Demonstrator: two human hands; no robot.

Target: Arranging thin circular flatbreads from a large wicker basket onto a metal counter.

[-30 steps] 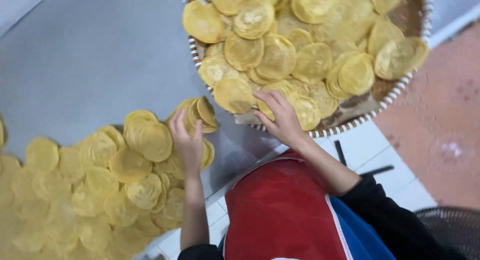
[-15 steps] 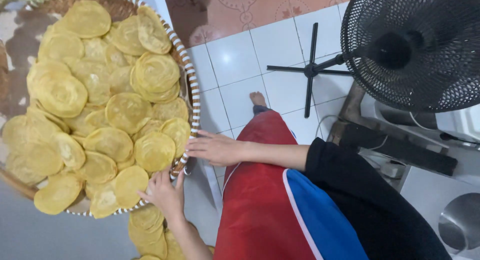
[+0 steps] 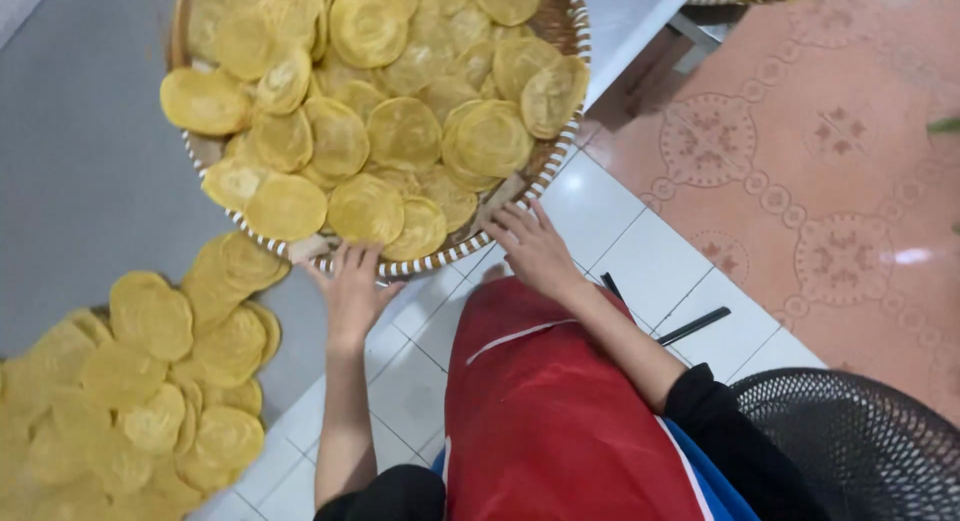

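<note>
Change: both hands sat at the tray's right edge half a second ago; now they meet its near rim from below, and the fan has slid to the lower right corner.
Left hand: the left hand [image 3: 352,293] lies flat, fingers spread apart, fingertips touching the woven tray [image 3: 560,146] at its near rim; it clamps nothing.
Right hand: the right hand [image 3: 532,249] rests open at the same rim, further right, fingers slightly fanned and touching the rim's edge; no grasp shows.
Tray: round, with a striped rim, heaped with yellow round crackers [image 3: 400,131]; it rests on the grey table [image 3: 80,171], its near edge jutting past the table over the white tiled floor [image 3: 640,251].
Loose pile: more yellow discs [image 3: 150,381] lie on the table at lower left, just beside the tray.
Fan: a black fan grille [image 3: 860,451] stands near the right elbow.
Lap: a red garment [image 3: 550,421] lies between the arms.
</note>
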